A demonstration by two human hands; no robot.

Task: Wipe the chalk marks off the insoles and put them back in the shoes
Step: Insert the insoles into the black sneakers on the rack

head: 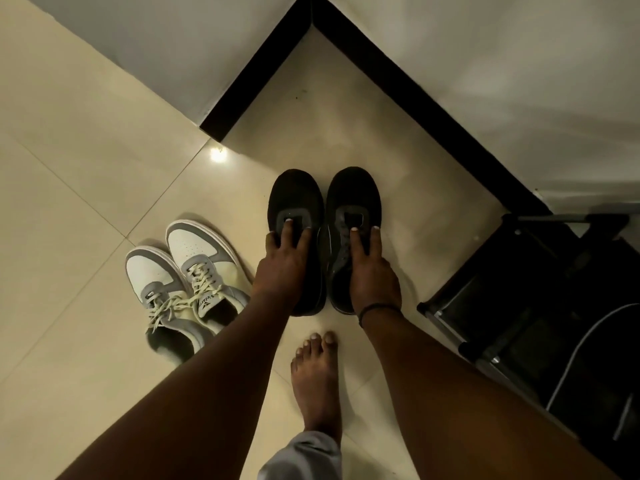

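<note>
Left hand (284, 268) grips the left black shoe (296, 216) from above: fingers curl over the collar and reach into the opening, thumb on the outer side. Right hand (372, 271) holds the right black shoe (353, 202) the same way, two fingers hooked inside the mouth, thumb wrapped round the outer edge. A thin dark band circles the right wrist.

Both black shoes sit on the floor (86, 168), toes pointing toward the skirting corner (313, 15), sides touching or nearly so. Gripping at the collar gives one-handed control of each shoe, so the pair can be set down or lifted together. Which of the two is under way cannot be told.

Insoles are not visible; the shoe openings are dark and covered by the fingers. Whether the insoles are inside cannot be told, and no chalk marks show.

Black shoe uppers look soft, matte and knit-like, with rounded toes and a grey patch at each tongue.

White sneakers (187, 271) stand left of the black pair, well apart from it. Their uppers are smooth and perforated at the toe, with grey overlays and loose pale laces.

Floor tiles are glossy cream with thin joints and reflect a lamp. A dark metal-framed rack (519, 306) stands right of the black pair. A bare foot (317, 379) rests just behind it.
</note>
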